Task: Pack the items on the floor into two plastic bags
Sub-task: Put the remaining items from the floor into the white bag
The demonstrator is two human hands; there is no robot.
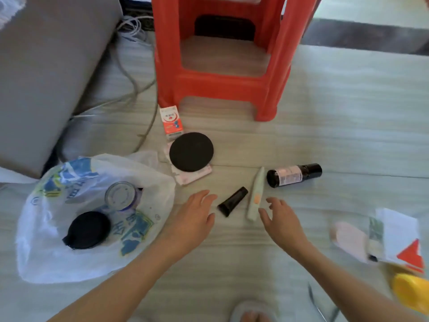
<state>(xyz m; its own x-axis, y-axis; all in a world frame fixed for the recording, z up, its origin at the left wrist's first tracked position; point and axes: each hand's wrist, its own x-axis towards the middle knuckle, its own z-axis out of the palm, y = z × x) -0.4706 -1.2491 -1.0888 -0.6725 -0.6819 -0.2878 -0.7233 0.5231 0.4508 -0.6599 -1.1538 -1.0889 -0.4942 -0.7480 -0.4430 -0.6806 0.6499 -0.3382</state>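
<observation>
On the floor [325,112] at far left, a white plastic bag [46,252] is lying open, holding a clear jar [120,195] and a black round case [89,229]. Beside it, the left hand [193,219] is hovering, fingers released, grasping nothing. A black tube [232,201] and a pale tube [255,194] are lying between the hands. The right hand [282,220] is reaching, fingers released. A dark bottle [293,175] is lying beyond it.

The yellow object [411,293] is blurred and cut off; the pink packet [193,176] lies half-hidden under the black disc [191,151].
</observation>
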